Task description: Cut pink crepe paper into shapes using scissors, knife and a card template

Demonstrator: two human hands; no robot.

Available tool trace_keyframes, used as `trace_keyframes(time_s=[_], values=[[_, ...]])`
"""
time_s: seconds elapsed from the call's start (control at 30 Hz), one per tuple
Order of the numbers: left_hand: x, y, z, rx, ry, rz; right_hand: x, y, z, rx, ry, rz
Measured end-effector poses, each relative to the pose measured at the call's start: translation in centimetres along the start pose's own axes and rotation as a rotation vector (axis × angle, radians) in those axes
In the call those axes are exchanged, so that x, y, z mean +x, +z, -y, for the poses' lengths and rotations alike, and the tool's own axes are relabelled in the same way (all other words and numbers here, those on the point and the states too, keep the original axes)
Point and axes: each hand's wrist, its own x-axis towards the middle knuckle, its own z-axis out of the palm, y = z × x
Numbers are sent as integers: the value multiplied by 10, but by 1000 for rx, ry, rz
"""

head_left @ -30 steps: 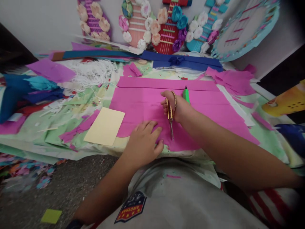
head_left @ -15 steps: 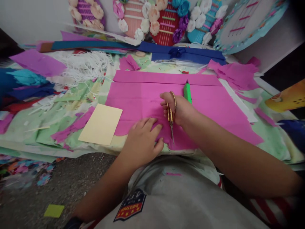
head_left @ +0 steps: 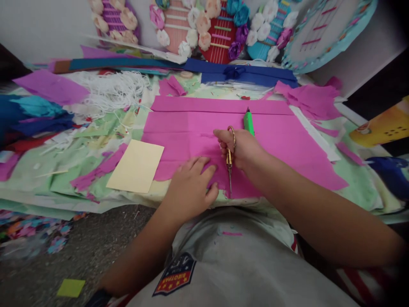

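A large pink paper sheet (head_left: 281,149) with fold lines lies in front of me, its near edge ragged. My left hand (head_left: 191,187) rests on its near edge, fingers spread out flat. My right hand (head_left: 241,147) grips gold-handled scissors (head_left: 229,164), whose blades point down towards me over the near edge of the paper. The blades look closed together. Just beyond that hand, a green utility knife (head_left: 248,122) lies on the pink sheet. A cream paper card (head_left: 137,166) lies left of my left hand, overlapping the pink sheet's corner.
White string (head_left: 111,91) is heaped at the back left beside purple paper (head_left: 51,87). Pink scraps (head_left: 309,100) lie at the back right. Flower-trimmed paper guitars (head_left: 220,38) stand against the wall. A yellow container (head_left: 380,128) is at the right edge.
The scissors have tipped slightly more upright, and my right hand has shifted a little towards me. My left hand stays in place. The view has moved slightly.
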Motion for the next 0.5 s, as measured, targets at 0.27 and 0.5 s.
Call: trace_keyframes(time_s=[0.27, 0.5], values=[[-3, -2, -1, 29, 5, -9, -3, -8, 17, 231, 45, -37], [-2, 1, 0, 31, -17, -42, -34, -59, 73, 420, -65, 225]])
